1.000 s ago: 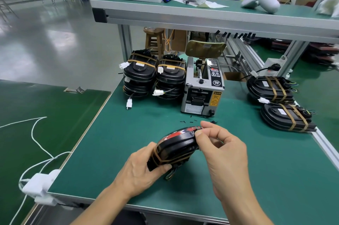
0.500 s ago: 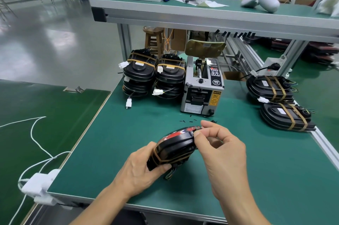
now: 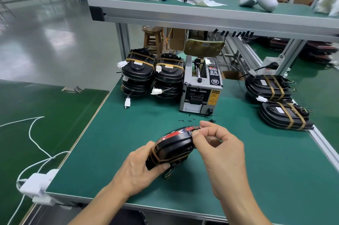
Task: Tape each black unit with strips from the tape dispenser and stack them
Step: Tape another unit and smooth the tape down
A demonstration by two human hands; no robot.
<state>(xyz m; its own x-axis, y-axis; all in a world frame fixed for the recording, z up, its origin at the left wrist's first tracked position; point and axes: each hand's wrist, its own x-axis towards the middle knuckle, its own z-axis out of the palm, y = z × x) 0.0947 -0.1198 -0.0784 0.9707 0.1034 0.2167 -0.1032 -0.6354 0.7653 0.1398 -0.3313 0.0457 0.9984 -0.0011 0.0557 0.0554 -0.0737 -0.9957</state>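
a yellow "caution" sticker marks the grey tape dispenser [image 3: 200, 89] at the back of the green worktop [image 3: 110, 144]. a taped black unit [image 3: 174, 146] is held tilted above the worktop, long axis running from near left to far right. the left hand [image 3: 141, 168] grips its near end; the right hand [image 3: 218, 144] pinches its far edge.

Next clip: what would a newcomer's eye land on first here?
The two hands at front centre: the left hand grips a black unit while the right hand pinches at its top edge. Behind it stands the tape dispenser, with taped stacks to its left and two more units to its right.
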